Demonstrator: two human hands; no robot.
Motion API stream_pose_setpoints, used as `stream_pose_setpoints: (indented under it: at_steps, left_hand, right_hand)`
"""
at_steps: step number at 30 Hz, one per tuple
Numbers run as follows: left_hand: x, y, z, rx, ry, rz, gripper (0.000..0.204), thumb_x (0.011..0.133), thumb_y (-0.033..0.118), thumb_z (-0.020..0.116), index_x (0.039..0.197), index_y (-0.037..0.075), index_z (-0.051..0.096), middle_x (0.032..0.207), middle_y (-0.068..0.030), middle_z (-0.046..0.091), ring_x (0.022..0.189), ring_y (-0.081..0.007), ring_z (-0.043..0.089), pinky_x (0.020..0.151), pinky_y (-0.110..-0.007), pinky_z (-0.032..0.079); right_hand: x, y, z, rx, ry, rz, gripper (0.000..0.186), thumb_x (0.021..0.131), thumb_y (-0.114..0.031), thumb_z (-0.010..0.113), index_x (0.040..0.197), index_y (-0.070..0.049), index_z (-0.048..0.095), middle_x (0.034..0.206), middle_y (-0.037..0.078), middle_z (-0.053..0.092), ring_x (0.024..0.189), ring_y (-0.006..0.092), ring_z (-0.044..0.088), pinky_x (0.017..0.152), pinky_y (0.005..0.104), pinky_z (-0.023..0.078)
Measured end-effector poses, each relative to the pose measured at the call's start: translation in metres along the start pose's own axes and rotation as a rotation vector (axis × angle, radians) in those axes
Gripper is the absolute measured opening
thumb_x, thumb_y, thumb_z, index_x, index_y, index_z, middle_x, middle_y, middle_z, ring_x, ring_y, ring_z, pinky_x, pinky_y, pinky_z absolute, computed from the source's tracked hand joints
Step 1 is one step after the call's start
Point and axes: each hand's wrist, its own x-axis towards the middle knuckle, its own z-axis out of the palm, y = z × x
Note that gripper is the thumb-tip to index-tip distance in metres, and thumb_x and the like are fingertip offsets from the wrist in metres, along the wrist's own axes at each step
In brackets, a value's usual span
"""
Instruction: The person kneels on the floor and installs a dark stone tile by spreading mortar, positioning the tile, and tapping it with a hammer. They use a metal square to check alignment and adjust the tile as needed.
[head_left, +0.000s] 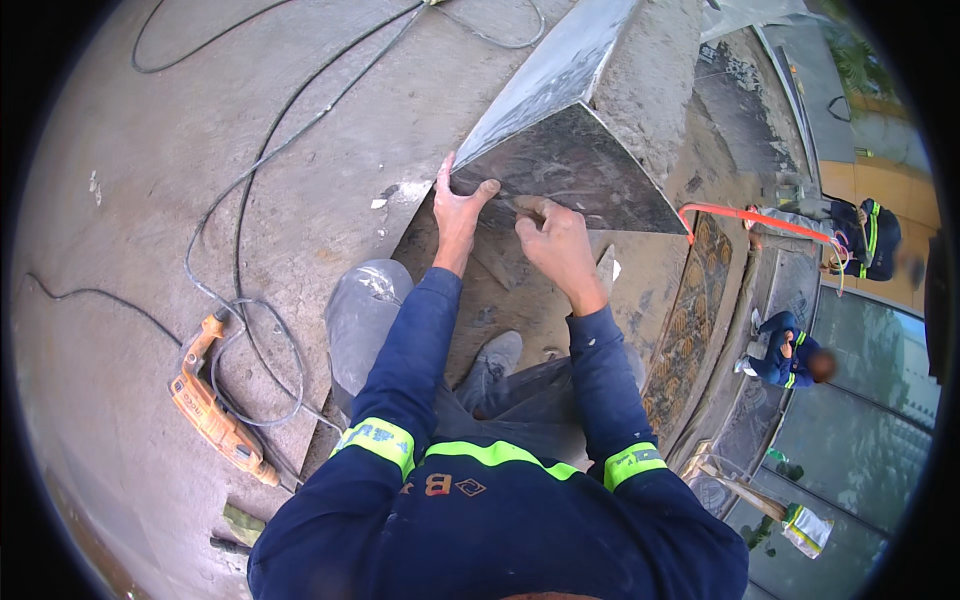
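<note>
Orange drill left, dark panel centre, red bar right.
The drill lies on the ground beside looped cable. Left hand: thumb spread from fingers at the panel's left corner. Right hand: fingers curled at its near edge; whether pinching it, cannot tell.

The navy long-sleeved top has lime bands, the grey trousers whitish smears.

Even daylight, soft shadows; edges bowed, corners black; reflections in glass
</note>
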Motion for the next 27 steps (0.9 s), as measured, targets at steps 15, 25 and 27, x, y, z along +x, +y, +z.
stream_pose_setpoints:
  at_steps: [15, 25, 27]
  left_hand:
    - [-0.001, -0.003, -0.001, -0.005, 0.001, 0.093, 0.086, 0.082, 0.026, 0.095, 0.155, 0.002, 0.056, 0.148, -0.0178, 0.062, 0.137, -0.0289, 0.056, 0.118, -0.039, 0.041]
    - [0.005, -0.015, 0.002, -0.208, -0.019, -0.128, 0.081, 0.096, 0.015, 0.083, 0.165, 0.001, 0.042, 0.155, -0.0175, 0.055, 0.133, -0.0305, 0.057, 0.115, -0.044, 0.045]
    - [0.006, -0.018, -0.001, -0.208, -0.024, -0.141, 0.083, 0.098, 0.017, 0.083, 0.166, 0.001, 0.039, 0.156, -0.0171, 0.053, 0.136, -0.0300, 0.055, 0.116, -0.043, 0.044]
  right_hand:
    - [-0.077, 0.091, -0.245, -0.008, 0.120, 0.345, 0.031, 0.103, -0.024, 0.073, 0.126, -0.003, 0.076, 0.107, 0.017, 0.081, 0.096, 0.0222, 0.079, 0.081, 0.0384, 0.062]
    - [-0.149, 0.188, -0.374, -0.802, 0.779, 0.530, 0.029, 0.099, -0.026, 0.060, 0.117, -0.012, 0.079, 0.124, 0.017, 0.076, 0.112, 0.0411, 0.074, 0.096, 0.0568, 0.059]
    - [-0.165, 0.195, -0.407, -0.979, 0.817, 0.539, 0.030, 0.094, -0.022, 0.061, 0.118, -0.015, 0.079, 0.116, 0.017, 0.076, 0.112, 0.0401, 0.075, 0.090, 0.0563, 0.061]
